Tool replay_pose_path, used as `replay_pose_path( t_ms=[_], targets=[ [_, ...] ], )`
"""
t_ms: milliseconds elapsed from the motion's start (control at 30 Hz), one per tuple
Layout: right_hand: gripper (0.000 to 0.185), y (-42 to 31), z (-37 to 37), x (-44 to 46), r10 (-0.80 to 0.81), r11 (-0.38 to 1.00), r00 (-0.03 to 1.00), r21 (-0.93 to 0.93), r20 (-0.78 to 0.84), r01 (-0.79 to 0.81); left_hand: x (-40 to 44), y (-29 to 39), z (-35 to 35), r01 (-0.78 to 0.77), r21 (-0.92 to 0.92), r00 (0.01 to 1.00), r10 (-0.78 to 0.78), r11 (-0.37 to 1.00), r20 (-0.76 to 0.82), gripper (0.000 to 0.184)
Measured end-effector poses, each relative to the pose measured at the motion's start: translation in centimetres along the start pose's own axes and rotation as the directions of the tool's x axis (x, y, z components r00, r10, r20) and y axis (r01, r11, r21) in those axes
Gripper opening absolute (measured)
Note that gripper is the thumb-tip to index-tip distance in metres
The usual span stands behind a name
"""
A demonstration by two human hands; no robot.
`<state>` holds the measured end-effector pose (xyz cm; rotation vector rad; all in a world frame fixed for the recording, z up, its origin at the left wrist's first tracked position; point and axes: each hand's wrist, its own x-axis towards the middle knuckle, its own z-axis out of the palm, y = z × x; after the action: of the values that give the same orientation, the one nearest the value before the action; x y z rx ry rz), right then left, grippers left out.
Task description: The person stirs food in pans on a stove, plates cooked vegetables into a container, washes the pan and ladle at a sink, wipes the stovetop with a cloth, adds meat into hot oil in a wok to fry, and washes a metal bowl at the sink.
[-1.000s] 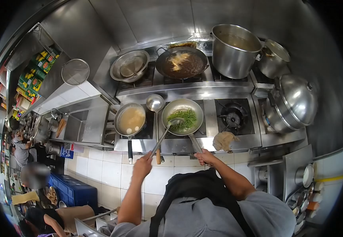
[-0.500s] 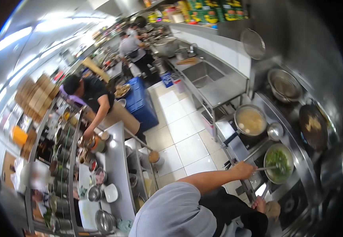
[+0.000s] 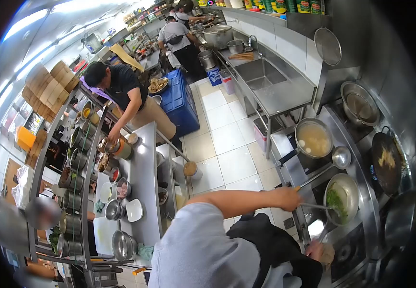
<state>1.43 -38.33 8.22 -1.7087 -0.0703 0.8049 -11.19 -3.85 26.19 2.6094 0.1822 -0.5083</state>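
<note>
My left hand (image 3: 287, 198) is closed around the handle of a long metal cooking utensil (image 3: 313, 206). Its far end reaches into a pan (image 3: 353, 189) and touches the chopped greens (image 3: 337, 204), so its head is hard to make out. The greens lie bunched along the near side of the pan. My right hand (image 3: 315, 250) grips the pan's handle (image 3: 324, 234) low at the stove edge, with a tan cloth (image 3: 328, 253) beside it. A ladle (image 3: 341, 157) rests above the pan, its handle end close to my left hand.
A pot of pale broth (image 3: 314, 138), a dark wok (image 3: 386, 162) and a strainer-like pan (image 3: 359, 103) stand on the range. Past it is a steel sink (image 3: 260, 74). Behind, a co-worker (image 3: 124, 91) reaches over a prep counter (image 3: 145, 192) with bowls; a blue bin (image 3: 181, 103) stands nearby.
The view has shifted, and the surroundings sit differently in it. The greens have gone from the middle of the pan to its near side, under the utensil. Both hands keep their grips.
</note>
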Motion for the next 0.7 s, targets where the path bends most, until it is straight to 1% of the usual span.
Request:
replay_pose_path(
  t_ms=[33,67,133,167,200,233,267,300,333,367,433,467,500,533,600,633,667,700],
  targets=[
    [0.024,-1.8,0.1,1.3,0.048,0.99,0.995,0.128,0.083,-0.058,1.9,-0.6,1.0,-0.007,0.07,0.998,0.012,0.998,-0.067,0.037],
    [0.025,-3.8,0.3,2.4,0.095,0.961,0.982,0.243,0.165,-0.134,2.2,-0.4,0.4,-0.02,0.07,0.997,0.025,0.997,-0.069,0.037],
    [0.031,-5.6,1.0,2.6,0.168,0.955,0.983,0.233,0.077,-0.182,3.9,1.2,-1.2,-0.018,-0.011,0.98,0.016,1.0,-0.197,0.037],
    [0.03,-5.1,1.4,1.4,0.193,0.964,0.981,0.18,0.035,-0.196,5.2,0.2,0.2,-0.088,0.051,0.951,0.099,0.995,-0.292,0.041],
    [0.026,-3.9,1.6,-0.4,0.163,0.952,0.984,0.249,0.078,-0.178,6.1,-0.3,1.1,-0.129,0.052,0.92,0.139,0.99,-0.366,0.028],
    [0.022,-2.9,2.3,-1.6,0.291,0.952,0.957,0.098,-0.009,-0.288,5.9,-0.7,1.2,-0.174,0.092,0.909,0.196,0.98,-0.368,0.026],
    [0.022,5.3,0.9,0.3,0.147,0.963,0.986,0.218,0.075,-0.16,3.4,0.3,-0.9,-0.217,0.149,0.901,0.256,0.965,-0.35,0.033],
    [0.026,3.6,2.7,-1.8,0.185,0.944,0.983,0.279,-0.004,-0.177,1.8,0.9,-1.9,-0.083,0.035,0.956,0.089,0.996,-0.279,0.043],
    [0.028,2.2,3.0,-3.4,0.119,0.934,0.992,0.332,0.048,-0.128,0.4,1.4,-2.3,-0.039,0.104,0.985,0.056,0.994,-0.163,0.05],
    [0.027,1.9,3.4,-3.8,0.098,0.902,0.988,0.409,0.122,-0.14,-1.7,2.1,-3.2,0.026,0.097,0.995,-0.016,0.995,-0.102,0.05],
    [0.025,-1.1,3.6,-2.9,0.104,0.896,0.993,0.428,0.059,-0.119,-2.4,0.8,-2.3,0.048,0.141,0.997,-0.04,0.989,-0.062,0.051],
    [0.021,-2.0,3.3,-1.6,0.116,0.91,0.99,0.391,0.074,-0.136,-1.4,1.1,-2.3,0.027,0.159,0.998,-0.018,0.987,-0.058,0.051],
    [0.019,-3.2,3.1,-0.2,0.127,0.925,0.987,0.349,0.094,-0.152,-0.1,1.1,-2.1,0.042,0.092,0.992,-0.031,0.995,-0.119,0.044],
    [0.019,-4.7,2.9,1.6,0.114,0.922,0.99,0.361,0.083,-0.136,1.3,1.1,-1.8,0.054,0.022,0.982,-0.049,0.998,-0.182,0.038],
    [0.019,-6.3,2.9,3.8,0.1,0.937,0.993,0.329,0.071,-0.117,5.3,0.1,-0.6,0.04,0.049,0.978,-0.029,0.998,-0.208,0.04],
    [0.019,-5.6,3.1,3.6,0.099,0.935,0.993,0.336,0.069,-0.116,6.5,0.5,-0.7,0.033,0.063,0.972,-0.017,0.997,-0.234,0.043],
    [0.018,-4.8,3.4,2.9,0.057,0.953,0.997,0.294,0.06,-0.073,7.0,0.8,-0.8,0.058,0.053,0.966,-0.043,0.997,-0.256,0.041],
    [0.016,-4.0,3.8,2.4,0.015,0.968,0.999,0.249,0.053,-0.028,6.7,1.2,-1.4,0.052,0.06,0.966,-0.035,0.997,-0.256,0.041]
  ],
)
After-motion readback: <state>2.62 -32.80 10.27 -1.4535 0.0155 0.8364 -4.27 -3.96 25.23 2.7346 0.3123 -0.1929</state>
